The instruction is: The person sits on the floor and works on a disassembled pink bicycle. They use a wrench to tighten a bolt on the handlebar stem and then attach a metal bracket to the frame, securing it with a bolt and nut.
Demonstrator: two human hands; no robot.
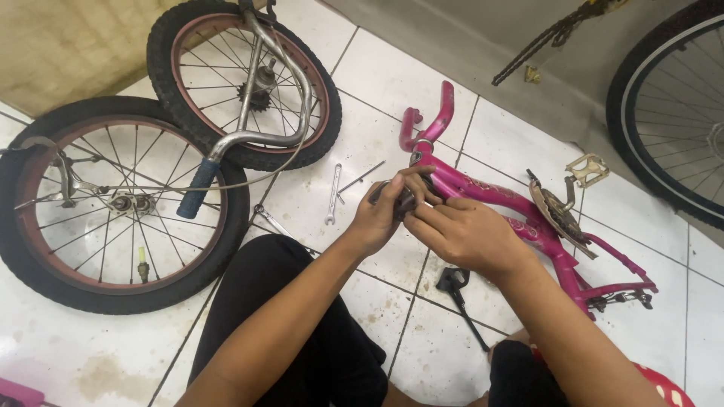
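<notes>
A pink bicycle frame lies on its side on the white tiled floor, its fork pointing away from me. My left hand grips a dark round part at the frame's head tube. My right hand rests against the same spot, fingers curled on the tube from the right. Both hands meet at the front end of the frame. The crank and a pedal sit further right on the frame.
Two small wheels lie at the left with a chrome handlebar across them. A wrench and a thin rod lie on the tiles. A black kickstand lies near my knee. A large wheel stands at the right.
</notes>
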